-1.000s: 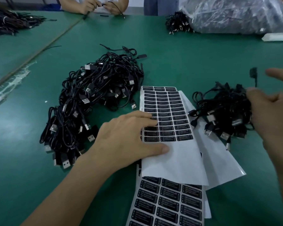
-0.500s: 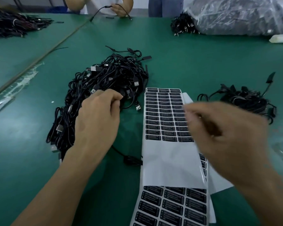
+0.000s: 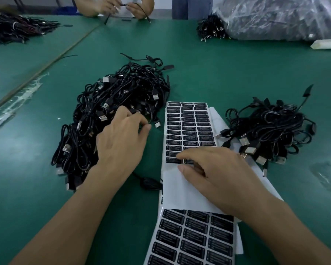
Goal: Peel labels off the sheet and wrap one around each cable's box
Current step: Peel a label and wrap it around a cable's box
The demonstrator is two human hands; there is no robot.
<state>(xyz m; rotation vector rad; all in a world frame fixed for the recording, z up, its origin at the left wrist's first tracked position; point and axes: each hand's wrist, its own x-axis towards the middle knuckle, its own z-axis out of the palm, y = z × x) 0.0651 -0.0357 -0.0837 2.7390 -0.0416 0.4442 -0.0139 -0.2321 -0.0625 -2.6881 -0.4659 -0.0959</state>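
A white label sheet (image 3: 187, 127) with rows of black labels lies in the middle of the green table, overlapping a second label sheet (image 3: 195, 240) nearer me. My right hand (image 3: 218, 175) rests flat on the upper sheet, index fingertip on the lowest row of labels, thumb on the bare backing just below. My left hand (image 3: 122, 144) reaches into the big left pile of black USB cables (image 3: 118, 100), fingers pinched together on a cable at the pile's right edge. A black cable box (image 3: 150, 183) lies beside my left forearm, against the sheet's left edge.
A smaller cable pile (image 3: 271, 131) lies right of the sheets. At the far side, another person's hands (image 3: 122, 6) work on a cable. A plastic bag of cables (image 3: 279, 18), a small bundle (image 3: 210, 29) and another pile (image 3: 13, 29) sit along the back.
My right hand came from the right cable pile down onto the label sheet. My left hand left the sheet and reached into the left pile. A cable box now lies by the sheet.
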